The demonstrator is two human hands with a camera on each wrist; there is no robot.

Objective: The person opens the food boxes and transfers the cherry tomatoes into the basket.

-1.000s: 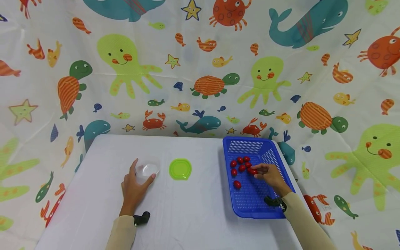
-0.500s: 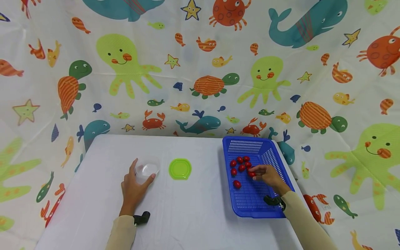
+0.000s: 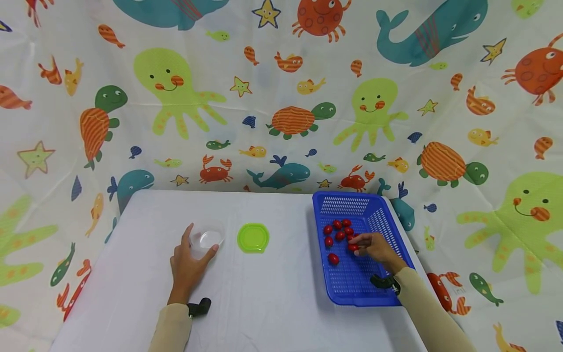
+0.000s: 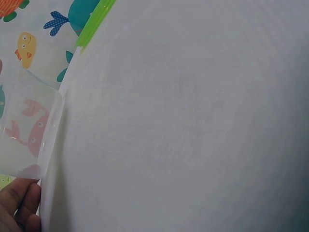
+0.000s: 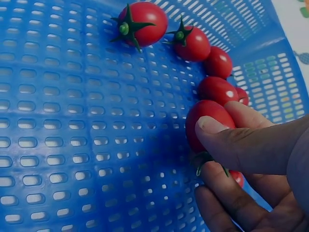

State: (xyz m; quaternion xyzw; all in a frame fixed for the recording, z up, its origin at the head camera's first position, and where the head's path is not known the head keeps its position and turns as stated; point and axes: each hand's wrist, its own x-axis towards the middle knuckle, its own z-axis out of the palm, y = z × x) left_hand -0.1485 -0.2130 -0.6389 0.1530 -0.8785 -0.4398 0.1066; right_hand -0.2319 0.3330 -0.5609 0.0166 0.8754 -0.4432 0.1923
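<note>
My left hand [image 3: 189, 269] grips a clear plastic cup [image 3: 208, 240] standing on the white table, its thumb on the near right side and its fingers on the left. In the left wrist view the see-through cup [image 4: 31, 125] shows at the left edge, with a few fingertips [image 4: 29, 195] against its base. Inside the blue basket, my right hand [image 3: 377, 249] pinches a red cherry tomato [image 5: 205, 123] between thumb and fingers; its green stalk points down toward the fingers. Several more cherry tomatoes [image 3: 340, 235] lie just left of that hand, one [image 3: 333, 259] apart from the others.
A green lid [image 3: 253, 238] lies flat between the cup and the blue perforated basket [image 3: 330, 288], which stands at the table's right side. Behind the table [image 3: 272, 303] hangs a cloth [image 3: 290, 58] printed with sea animals. Both wrists carry small black cameras [image 3: 200, 306].
The tomato in my right fingers has shifted slightly toward me and left, and the hand has moved very little. My left hand and the cup stay put.
</note>
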